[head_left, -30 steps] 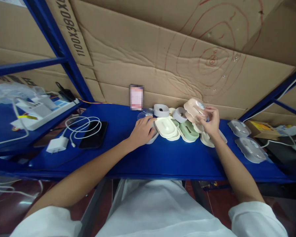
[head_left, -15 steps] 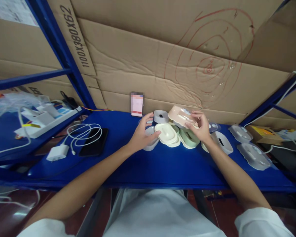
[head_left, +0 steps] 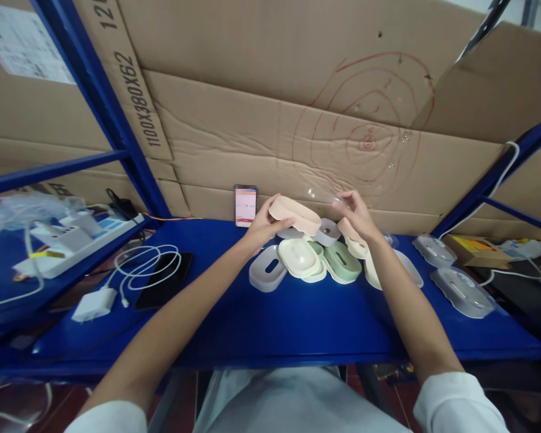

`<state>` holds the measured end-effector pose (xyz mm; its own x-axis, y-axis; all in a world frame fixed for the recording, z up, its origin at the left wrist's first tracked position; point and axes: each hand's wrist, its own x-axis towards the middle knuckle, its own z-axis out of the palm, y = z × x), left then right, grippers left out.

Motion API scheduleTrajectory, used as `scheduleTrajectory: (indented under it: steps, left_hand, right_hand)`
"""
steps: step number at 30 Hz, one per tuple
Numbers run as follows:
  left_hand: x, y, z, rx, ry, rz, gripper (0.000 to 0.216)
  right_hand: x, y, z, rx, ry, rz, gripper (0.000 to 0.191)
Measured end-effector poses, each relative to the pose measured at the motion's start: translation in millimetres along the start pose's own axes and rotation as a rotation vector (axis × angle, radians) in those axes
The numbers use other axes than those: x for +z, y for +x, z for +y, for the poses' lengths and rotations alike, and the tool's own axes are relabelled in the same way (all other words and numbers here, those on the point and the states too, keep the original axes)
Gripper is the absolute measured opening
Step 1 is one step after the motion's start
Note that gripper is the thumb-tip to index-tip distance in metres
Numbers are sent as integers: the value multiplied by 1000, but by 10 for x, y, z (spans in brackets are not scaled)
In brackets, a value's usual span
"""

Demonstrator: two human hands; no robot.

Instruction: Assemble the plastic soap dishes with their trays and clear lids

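Observation:
My left hand point(head_left: 260, 230) is closed on a pale pink oval soap dish point(head_left: 295, 214), tilted above the other dishes. To its right, my right hand point(head_left: 359, 218) pinches a clear plastic lid point(head_left: 313, 193), visible mainly by its glints against the cardboard. Below my hands lie a white oval dish with a slot point(head_left: 267, 269), several stacked cream pieces point(head_left: 299, 257) and a green slotted dish point(head_left: 344, 263). A second pink piece point(head_left: 352, 236) is partly hidden by my right hand. A grey-white dish point(head_left: 328, 231) stands behind the green one.
A phone point(head_left: 246, 205) leans against the cardboard wall point(head_left: 216, 132). On the left of the blue table point(head_left: 270, 328) are a white charger with coiled cable point(head_left: 95, 303) and a dark flat device point(head_left: 162, 282). Clear-lidded dishes point(head_left: 462, 291) sit at the right, near a small carton point(head_left: 478, 252).
The pink dish has passed from my right hand to my left. The clear lid is now apart from it in my right hand. The camera view has tilted up slightly.

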<state>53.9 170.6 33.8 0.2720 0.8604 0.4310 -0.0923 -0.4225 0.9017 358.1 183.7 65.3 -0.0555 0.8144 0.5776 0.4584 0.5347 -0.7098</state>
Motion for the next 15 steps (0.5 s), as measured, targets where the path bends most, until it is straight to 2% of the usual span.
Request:
scheduleTrajectory:
  steps: [3,6,9,15]
  left_hand:
    - [-105,47,-98,-19,6,101,99]
    - [-136,143,-119,-36,-9,145,98]
    - [-58,244,-65,-46,-18,122,100]
    - [180,329,43,1,-115,-30,107]
  right_hand:
    - [-124,-28,220,5,-181,-47,64]
    - [-145,-89,258,28,-183,-167,61]
    - [-104,-113,96,-3,-171,-222,60]
    - [143,-164,-309,-105,-18,-327,60]
